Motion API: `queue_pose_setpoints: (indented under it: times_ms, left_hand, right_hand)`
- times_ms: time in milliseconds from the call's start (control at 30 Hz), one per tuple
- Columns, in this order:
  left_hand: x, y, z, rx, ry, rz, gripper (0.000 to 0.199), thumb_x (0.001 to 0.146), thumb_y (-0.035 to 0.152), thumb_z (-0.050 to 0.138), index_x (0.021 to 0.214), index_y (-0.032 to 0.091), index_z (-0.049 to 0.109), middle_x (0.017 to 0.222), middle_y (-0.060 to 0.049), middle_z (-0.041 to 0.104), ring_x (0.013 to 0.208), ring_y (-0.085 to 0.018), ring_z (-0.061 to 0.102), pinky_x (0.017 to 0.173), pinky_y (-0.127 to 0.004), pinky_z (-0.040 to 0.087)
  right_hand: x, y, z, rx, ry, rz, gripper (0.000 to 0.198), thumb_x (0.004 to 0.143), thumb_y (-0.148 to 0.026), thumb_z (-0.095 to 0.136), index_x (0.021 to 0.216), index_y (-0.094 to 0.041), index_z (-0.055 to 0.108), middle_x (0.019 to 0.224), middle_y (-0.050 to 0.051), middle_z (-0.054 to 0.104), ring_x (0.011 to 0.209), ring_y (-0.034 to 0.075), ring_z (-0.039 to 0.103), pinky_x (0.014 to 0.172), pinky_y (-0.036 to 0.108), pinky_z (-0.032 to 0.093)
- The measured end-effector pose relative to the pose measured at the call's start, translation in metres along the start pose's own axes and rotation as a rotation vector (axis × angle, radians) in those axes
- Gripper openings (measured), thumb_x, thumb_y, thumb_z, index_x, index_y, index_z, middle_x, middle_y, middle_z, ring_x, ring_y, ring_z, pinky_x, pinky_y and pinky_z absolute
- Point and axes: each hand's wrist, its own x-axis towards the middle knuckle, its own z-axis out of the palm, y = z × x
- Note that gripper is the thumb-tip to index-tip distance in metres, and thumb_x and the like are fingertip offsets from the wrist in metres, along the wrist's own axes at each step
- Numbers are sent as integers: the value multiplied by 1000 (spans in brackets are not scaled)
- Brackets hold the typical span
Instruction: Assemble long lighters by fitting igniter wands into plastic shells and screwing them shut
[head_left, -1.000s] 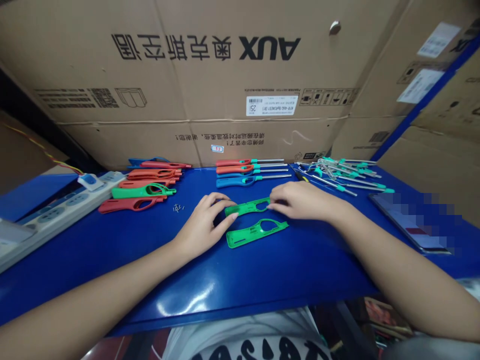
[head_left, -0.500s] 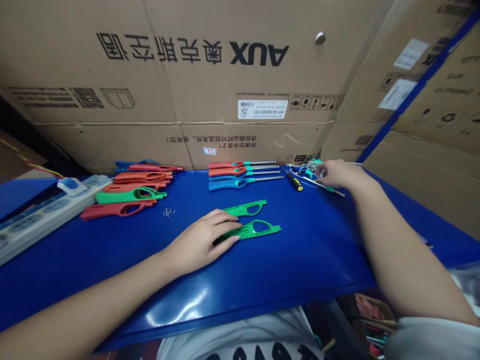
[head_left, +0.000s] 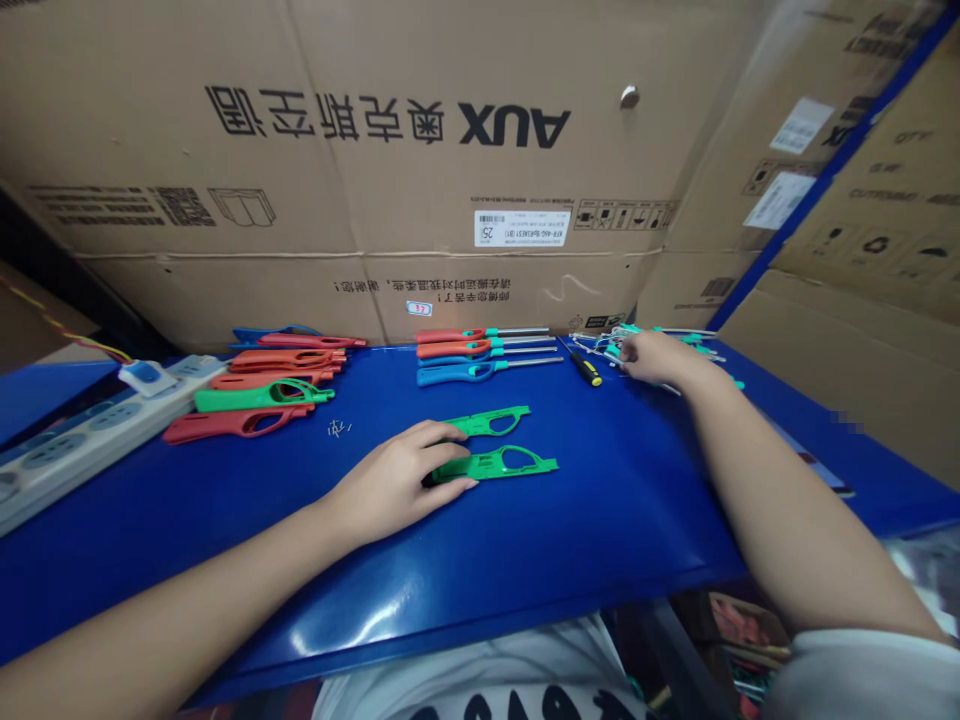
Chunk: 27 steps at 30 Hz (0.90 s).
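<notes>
My left hand (head_left: 409, 470) is closed around the left end of an open green lighter casing half (head_left: 495, 462), which lies on the blue table. Just beyond it lies a second green casing half (head_left: 489, 420), its left end partly behind my fingers. My right hand (head_left: 660, 360) reaches to the back right, fingertips drawn together in a pile of lighter inner parts (head_left: 697, 345) with metal tubes, teal pieces and thin wires. What those fingers pinch is hidden.
Left of the pile lie a black-and-yellow screwdriver (head_left: 586, 368) and three lighters with metal tubes (head_left: 454, 372). Several casings (head_left: 255, 398) and small screws (head_left: 339, 429) lie at left, beside a power strip (head_left: 112, 430). A cardboard wall (head_left: 420, 200) stands behind.
My right hand has shifted slightly left within the pile, and its fingers have come together. My left hand stays on the near green casing half. The view has tilted a little.
</notes>
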Motion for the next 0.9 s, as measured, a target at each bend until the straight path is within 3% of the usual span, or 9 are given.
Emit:
queue_pose_setpoints:
  times_ms: [200, 367, 567, 700, 900]
  left_hand:
    - [0, 2, -8, 25, -48, -61, 28, 99, 38, 56, 109, 18, 71, 123, -11, 67, 108, -25, 69, 95, -38, 58]
    - [1, -5, -17, 38, -93, -58, 24, 97, 34, 57, 105, 17, 72, 115, -9, 70, 100, -23, 71, 92, -36, 57]
    - [1, -13, -32, 10, -136, -77, 23, 93, 32, 62, 111, 19, 69, 108, -8, 69, 97, -22, 68, 87, -32, 54]
    - [0, -17, -43, 11, -193, -140, 25, 88, 30, 65, 112, 20, 68, 106, -6, 68, 93, -22, 68, 82, -31, 54]
    - [0, -16, -48, 13, -237, -169, 29, 88, 34, 65, 114, 21, 67, 109, -7, 66, 91, -22, 67, 79, -30, 53]
  right_hand:
    - [-8, -3, -4, 9, 75, 7, 18, 77, -23, 58, 94, -21, 66, 100, 11, 74, 89, 27, 67, 61, 30, 39]
    - [-12, -5, -12, 48, 193, -2, 22, 84, -30, 53, 101, -21, 63, 106, 12, 73, 92, 28, 67, 65, 31, 41]
    - [-33, -28, -28, 423, 379, -250, 17, 87, -32, 55, 97, -20, 61, 90, 7, 71, 80, 22, 65, 73, 32, 47]
    - [-53, -52, -35, 638, 276, -524, 25, 92, -43, 56, 101, -20, 60, 95, 7, 69, 86, 21, 64, 75, 32, 49]
    - [-78, -80, -37, 799, -53, -728, 25, 97, -45, 51, 102, -20, 56, 85, 3, 64, 72, 17, 65, 71, 31, 52]
